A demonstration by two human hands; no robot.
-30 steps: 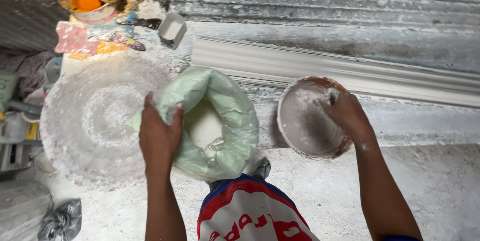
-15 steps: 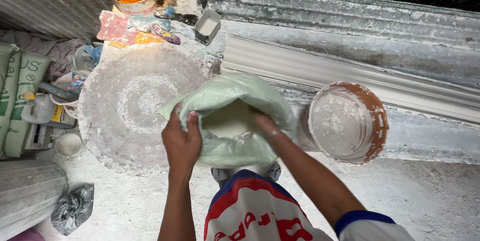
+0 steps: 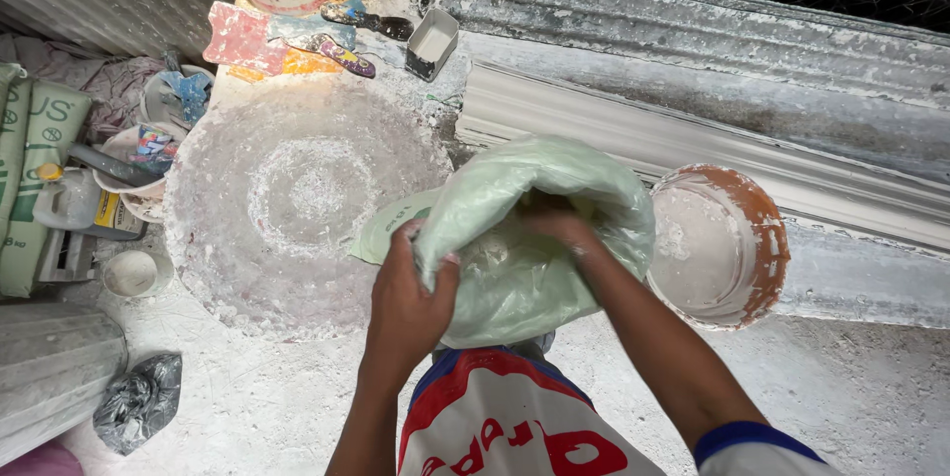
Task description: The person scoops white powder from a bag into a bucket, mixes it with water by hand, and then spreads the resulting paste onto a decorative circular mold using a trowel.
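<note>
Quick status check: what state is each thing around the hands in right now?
Pale green plastic bag: open at the top, holding white powder.
Left hand: gripping the bag's rim.
Right hand: reaching inside the bag.
Orange-rimmed round bowl: upright, coated white, apart from the bag.
Round white plaster-crusted disc: lying flat.

Pale green plastic bag, soft, crumpled, mouth open; sits near middle, between round mould and bowl.
</note>
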